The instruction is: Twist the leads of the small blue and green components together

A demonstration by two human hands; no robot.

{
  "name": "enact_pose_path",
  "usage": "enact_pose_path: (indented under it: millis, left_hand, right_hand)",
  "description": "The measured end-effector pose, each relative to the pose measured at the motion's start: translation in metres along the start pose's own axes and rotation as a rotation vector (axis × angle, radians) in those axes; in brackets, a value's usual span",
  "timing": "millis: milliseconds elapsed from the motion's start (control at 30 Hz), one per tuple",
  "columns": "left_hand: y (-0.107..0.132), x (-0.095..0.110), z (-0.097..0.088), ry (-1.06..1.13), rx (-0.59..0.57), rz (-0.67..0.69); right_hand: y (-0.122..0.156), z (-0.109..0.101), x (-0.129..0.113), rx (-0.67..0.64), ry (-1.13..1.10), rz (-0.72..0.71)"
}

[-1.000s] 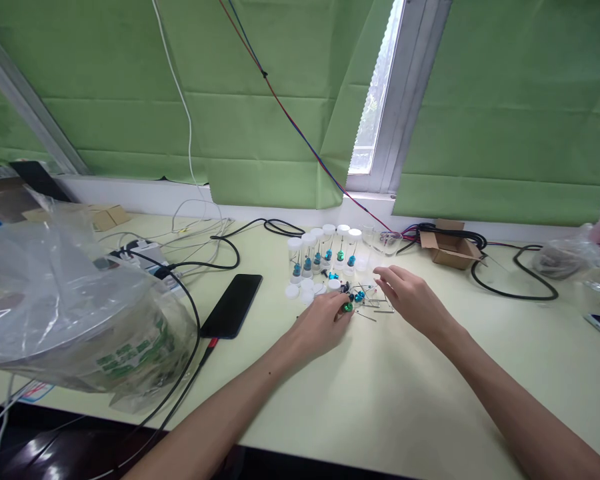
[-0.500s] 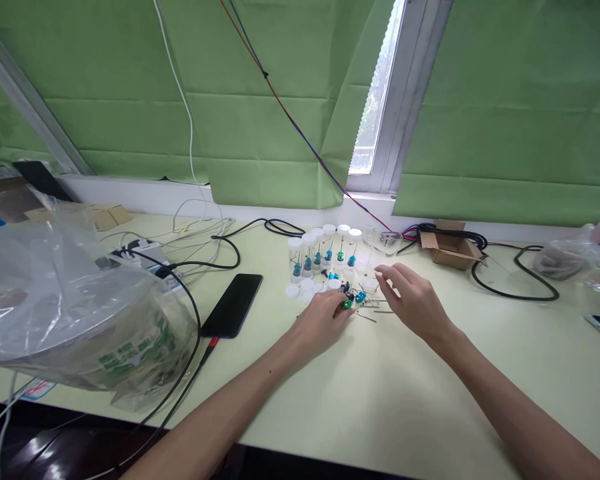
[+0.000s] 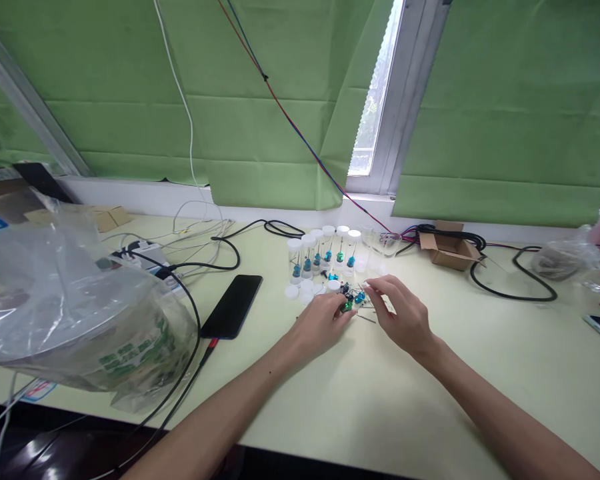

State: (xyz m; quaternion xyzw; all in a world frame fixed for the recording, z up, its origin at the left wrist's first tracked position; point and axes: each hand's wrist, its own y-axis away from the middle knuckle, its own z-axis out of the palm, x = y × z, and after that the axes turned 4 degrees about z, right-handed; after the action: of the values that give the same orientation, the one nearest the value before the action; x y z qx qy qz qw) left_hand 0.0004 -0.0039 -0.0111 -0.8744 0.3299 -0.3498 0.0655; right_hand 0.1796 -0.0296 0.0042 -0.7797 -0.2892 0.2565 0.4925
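My left hand (image 3: 323, 321) rests on the table with its fingers closed round a small green-headed piece (image 3: 347, 307). Beside its fingertips lies a loose pile of blue-headed pieces (image 3: 360, 297), dark bits and thin metal rods (image 3: 365, 319). Over the right side of this pile is my right hand (image 3: 403, 315), thumb and fingers drawn together; whatever they pinch is too small to make out. Behind the pile stands a row of clear tubes with white caps (image 3: 354, 235), holding blue or green-headed pieces on thin shafts. Loose white caps (image 3: 293, 292) lie in front of the tubes.
A black phone (image 3: 233, 307) with a cable lies left of my left arm. Farther left sits a bulky plastic bag (image 3: 80, 313). At the back right are a small open cardboard box (image 3: 450, 250), clear empty tubes (image 3: 386, 243) and black cables (image 3: 510, 291).
My right hand has moved slightly left and down toward the pile, its fingers drawing closer together. The left hand has stayed almost in place with the green-headed piece.
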Motion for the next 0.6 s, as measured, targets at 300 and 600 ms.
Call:
enact_pose_path:
  millis: [300, 600]
  left_hand:
    - [-0.0005, -0.0004, -0.001, -0.008, -0.001, 0.008]
    - [-0.0007, -0.0005, -0.0019, -0.001, -0.003, 0.018]
  right_hand:
    - [-0.0003, 0.0006, -0.0024, -0.004, -0.013, -0.012]
    - [0.0012, 0.0014, -0.0024, -0.005, -0.022, -0.013]
